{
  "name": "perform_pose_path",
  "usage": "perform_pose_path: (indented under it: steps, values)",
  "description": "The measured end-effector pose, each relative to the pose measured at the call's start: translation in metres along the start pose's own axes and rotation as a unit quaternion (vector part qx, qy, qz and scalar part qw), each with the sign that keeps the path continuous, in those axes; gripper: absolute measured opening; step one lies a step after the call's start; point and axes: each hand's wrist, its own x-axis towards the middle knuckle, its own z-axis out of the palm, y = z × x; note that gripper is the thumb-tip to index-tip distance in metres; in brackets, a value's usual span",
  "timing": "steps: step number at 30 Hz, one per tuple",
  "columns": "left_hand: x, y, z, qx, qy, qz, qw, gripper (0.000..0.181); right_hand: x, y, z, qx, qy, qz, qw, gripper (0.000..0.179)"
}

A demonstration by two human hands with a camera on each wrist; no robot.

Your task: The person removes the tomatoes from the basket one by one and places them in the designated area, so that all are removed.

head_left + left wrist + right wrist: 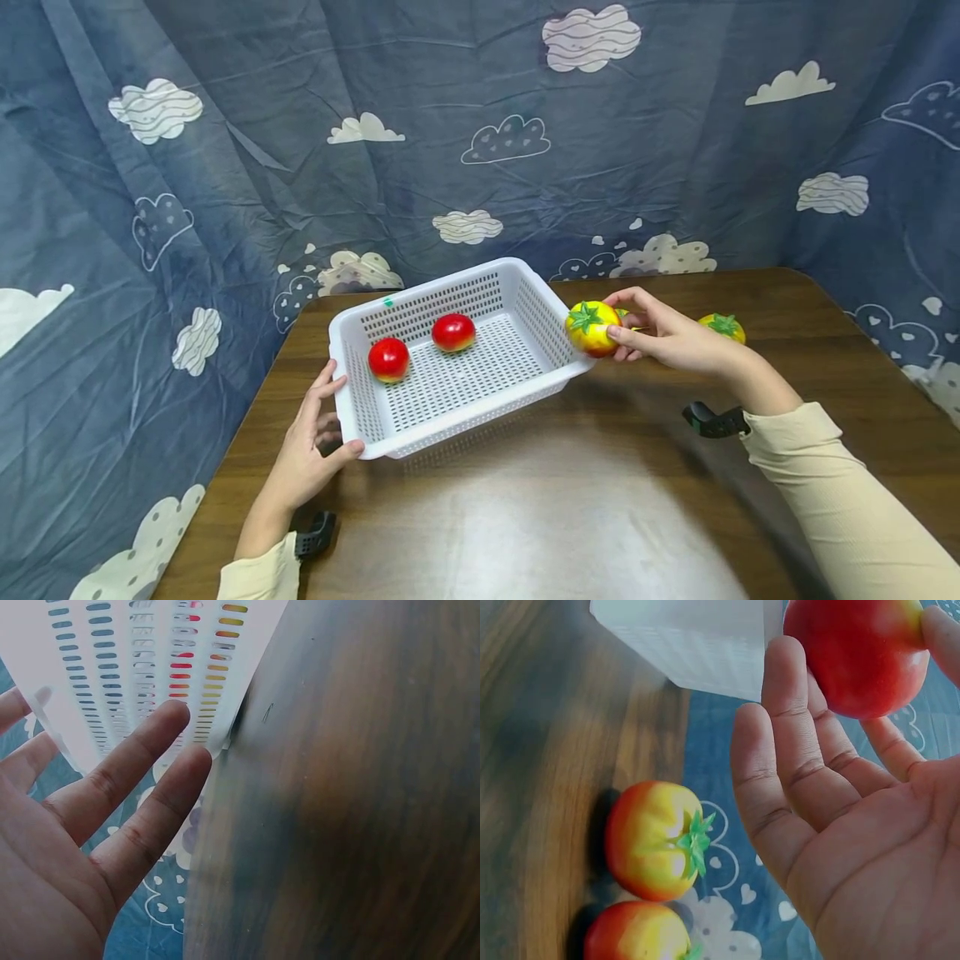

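A white perforated plastic basket [480, 410] stands tilted above the tabletop at centre left. My left hand [296, 454] grips its left rim, with the thumb at the near corner; in the left wrist view two fingers stretch beneath its slotted side. Inside lie two shiny red toy tomatoes [388, 360], apart from each other. By the basket's right end, my right hand [675, 337] pinches a yellow-and-red toy tomato [585, 328] with a green leafy top between thumb and fingers. The right wrist view shows that tomato's red underside [855, 656].
Two more toy tomatoes [652, 840] rest on the wooden table [525, 500] to the right; in the head view one [722, 326] is plain and the other mostly hidden behind the right hand. A blue cloud-patterned curtain [420, 192] hangs behind the table.
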Motion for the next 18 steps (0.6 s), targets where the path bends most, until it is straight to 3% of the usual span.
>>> perform_pose_path:
  steps: [18]
  values:
    - [-0.001,0.004,0.000,0.016,-0.001,-0.007,0.9998,0.090,-0.032,0.014,-0.009,-0.002,0.043,0.022,0.9988,0.053]
